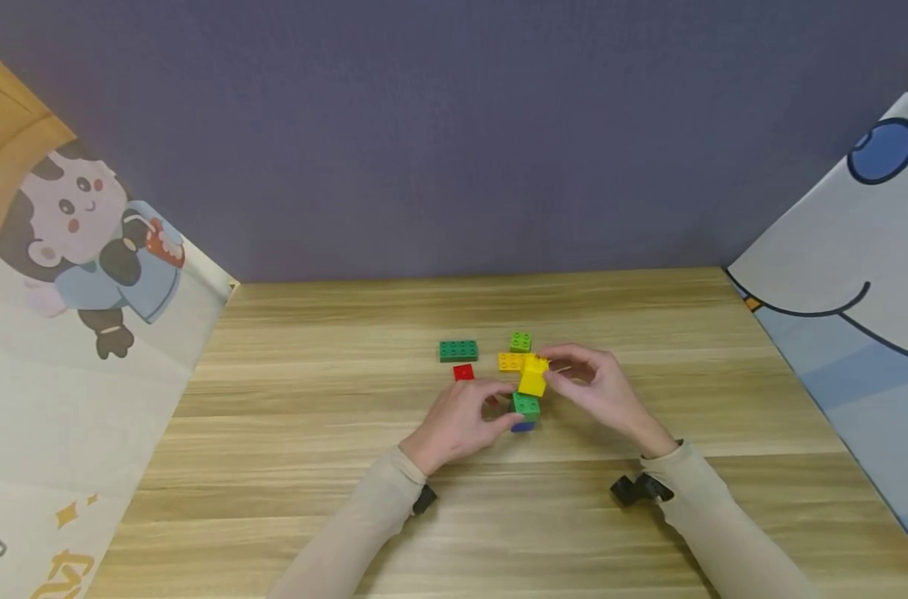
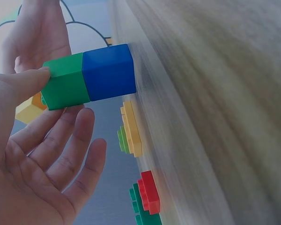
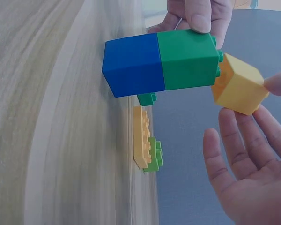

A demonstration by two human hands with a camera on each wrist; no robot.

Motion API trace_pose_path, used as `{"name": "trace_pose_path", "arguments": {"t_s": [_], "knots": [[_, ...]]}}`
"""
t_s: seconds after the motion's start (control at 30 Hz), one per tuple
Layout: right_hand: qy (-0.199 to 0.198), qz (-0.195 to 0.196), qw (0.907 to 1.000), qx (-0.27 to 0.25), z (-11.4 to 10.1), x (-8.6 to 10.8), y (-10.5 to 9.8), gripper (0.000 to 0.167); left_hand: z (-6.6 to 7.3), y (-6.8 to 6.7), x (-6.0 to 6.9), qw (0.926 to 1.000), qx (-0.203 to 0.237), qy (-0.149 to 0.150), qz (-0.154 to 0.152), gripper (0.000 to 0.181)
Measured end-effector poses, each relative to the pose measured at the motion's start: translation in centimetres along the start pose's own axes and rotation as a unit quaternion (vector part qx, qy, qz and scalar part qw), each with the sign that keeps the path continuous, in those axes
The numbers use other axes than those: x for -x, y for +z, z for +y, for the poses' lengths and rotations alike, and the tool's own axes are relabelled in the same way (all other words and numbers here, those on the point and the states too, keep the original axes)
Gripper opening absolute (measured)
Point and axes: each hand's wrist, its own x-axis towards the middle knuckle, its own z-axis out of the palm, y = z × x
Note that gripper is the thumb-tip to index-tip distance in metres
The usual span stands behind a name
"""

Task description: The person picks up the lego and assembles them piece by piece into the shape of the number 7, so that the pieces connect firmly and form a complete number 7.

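A green block (image 3: pixel 188 59) sits stacked on a blue block (image 3: pixel 133 64), the pair standing on the wooden table. My left hand (image 1: pixel 463 420) pinches the green block between thumb and fingers from the left. In my right hand (image 1: pixel 596 387), thumb and fingertips grip a yellow block (image 1: pixel 533 376). It is tilted just above the green block's studs, its hollow underside partly facing them in the right wrist view. Whether the two touch I cannot tell.
Behind the stack lie a flat yellow brick (image 1: pixel 509 362) and a small lime brick (image 1: pixel 520 341). To their left are a dark green brick (image 1: pixel 458 351) and a red brick (image 1: pixel 463 372). A grey-blue panel (image 1: pixel 454 166) rises at the table's back edge.
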Motion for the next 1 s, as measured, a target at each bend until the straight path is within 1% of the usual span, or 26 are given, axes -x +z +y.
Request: {"name": "trace_pose_path", "arguments": {"t_s": [0.23, 0.63, 1.0], "knots": [[-0.017, -0.012, 0.9996, -0.018, -0.1, 0.4, 0.0, 0.03, -0.1, 0.1, -0.1, 1.0, -0.004, 0.001, -0.001, 0.045], [-0.045, -0.011, 0.9987, -0.023, 0.0, 0.8, 0.3, 0.03, -0.1, 0.2, 0.0, 1.0, -0.006, 0.003, 0.003, 0.044], [-0.042, -0.017, 0.9987, -0.024, -0.3, 1.2, 0.5, 0.033, 0.0, 0.4, 0.0, 0.9999, -0.008, -0.007, 0.006, 0.044]]}}
